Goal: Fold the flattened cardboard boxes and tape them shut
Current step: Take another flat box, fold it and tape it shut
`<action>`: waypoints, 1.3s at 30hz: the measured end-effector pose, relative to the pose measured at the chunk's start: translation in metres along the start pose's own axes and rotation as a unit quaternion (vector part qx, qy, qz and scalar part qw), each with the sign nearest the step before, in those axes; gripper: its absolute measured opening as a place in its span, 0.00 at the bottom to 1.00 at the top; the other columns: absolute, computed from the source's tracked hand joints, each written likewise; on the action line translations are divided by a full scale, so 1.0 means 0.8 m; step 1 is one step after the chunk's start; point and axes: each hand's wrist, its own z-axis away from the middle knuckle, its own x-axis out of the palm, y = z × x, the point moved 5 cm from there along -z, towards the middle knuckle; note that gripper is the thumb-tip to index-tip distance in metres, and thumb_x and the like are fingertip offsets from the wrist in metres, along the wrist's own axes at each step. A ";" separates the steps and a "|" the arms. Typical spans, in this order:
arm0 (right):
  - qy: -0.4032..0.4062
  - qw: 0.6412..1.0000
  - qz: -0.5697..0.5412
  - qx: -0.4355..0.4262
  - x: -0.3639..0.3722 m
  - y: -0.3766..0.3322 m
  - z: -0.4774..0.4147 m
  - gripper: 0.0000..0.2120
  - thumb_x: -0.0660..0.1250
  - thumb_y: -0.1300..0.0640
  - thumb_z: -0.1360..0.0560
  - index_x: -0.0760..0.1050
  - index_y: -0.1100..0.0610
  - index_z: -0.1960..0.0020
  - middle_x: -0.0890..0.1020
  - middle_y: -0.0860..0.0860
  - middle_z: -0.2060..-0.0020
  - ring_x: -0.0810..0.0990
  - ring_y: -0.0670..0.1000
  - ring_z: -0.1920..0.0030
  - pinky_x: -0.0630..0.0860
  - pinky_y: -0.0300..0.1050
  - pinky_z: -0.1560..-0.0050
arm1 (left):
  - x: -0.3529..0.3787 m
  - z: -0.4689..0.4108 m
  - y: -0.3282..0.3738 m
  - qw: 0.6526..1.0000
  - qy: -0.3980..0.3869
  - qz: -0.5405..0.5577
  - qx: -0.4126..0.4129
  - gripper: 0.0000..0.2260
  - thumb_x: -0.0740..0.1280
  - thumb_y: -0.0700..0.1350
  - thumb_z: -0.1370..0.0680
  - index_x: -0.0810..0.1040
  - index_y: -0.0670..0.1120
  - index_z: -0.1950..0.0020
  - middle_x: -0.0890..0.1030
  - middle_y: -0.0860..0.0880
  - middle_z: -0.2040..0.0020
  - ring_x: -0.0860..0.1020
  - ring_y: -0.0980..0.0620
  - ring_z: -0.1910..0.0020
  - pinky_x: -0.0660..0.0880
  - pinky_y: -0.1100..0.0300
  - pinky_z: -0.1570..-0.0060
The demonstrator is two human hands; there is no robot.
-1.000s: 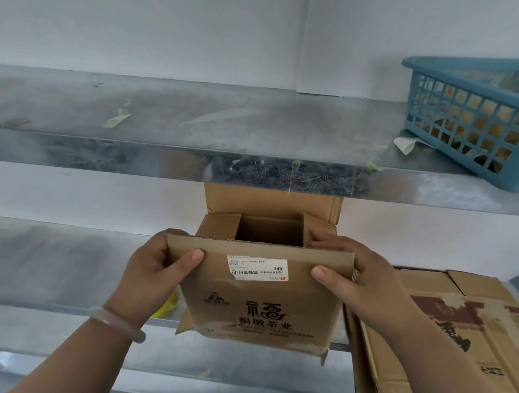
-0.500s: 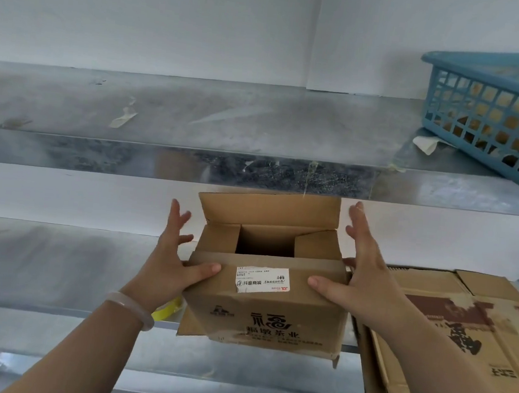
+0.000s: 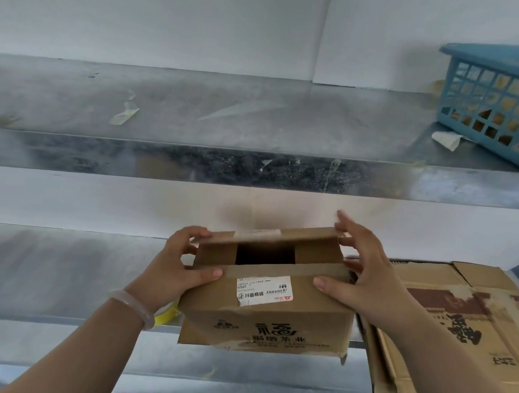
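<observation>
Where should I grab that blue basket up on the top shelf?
Take the blue basket by the thick lip of its rim at the near left corner, coming from the left front over the shelf. The lip overhangs the lattice wall, so fingers can probably hook under it.

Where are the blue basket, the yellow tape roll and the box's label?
blue basket (image 3: 502, 67): head view, its front rim.
yellow tape roll (image 3: 167, 315): head view, yellow edge left of the box (image 3: 271, 321).
label (image 3: 264, 290): head view, its white middle.
</observation>
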 end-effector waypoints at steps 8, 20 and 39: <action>0.058 0.992 -0.081 0.071 0.021 0.009 0.006 0.08 0.67 0.45 0.26 0.81 0.34 0.50 0.69 0.34 0.31 0.69 0.40 0.32 0.72 0.48 0.35 | 0.025 0.018 -0.037 0.943 0.063 0.279 -0.169 0.14 0.70 0.55 0.29 0.80 0.65 0.43 0.80 0.50 0.39 0.81 0.45 0.46 0.79 0.47 0.48; 0.088 0.966 -0.243 0.021 0.017 -0.032 -0.001 0.12 0.66 0.58 0.21 0.84 0.43 0.48 0.75 0.29 0.38 0.75 0.36 0.38 0.74 0.37 0.41 | -0.034 0.002 0.018 0.935 0.089 0.330 -0.098 0.15 0.69 0.47 0.24 0.79 0.65 0.41 0.83 0.55 0.43 0.84 0.49 0.50 0.81 0.55 0.59; 0.069 0.942 -0.317 0.086 0.038 -0.002 -0.024 0.11 0.65 0.59 0.21 0.84 0.47 0.48 0.79 0.28 0.49 0.78 0.31 0.51 0.73 0.26 0.55 | -0.036 0.000 0.020 0.938 0.137 0.280 -0.152 0.14 0.71 0.47 0.25 0.81 0.65 0.45 0.84 0.57 0.48 0.84 0.51 0.53 0.80 0.56 0.58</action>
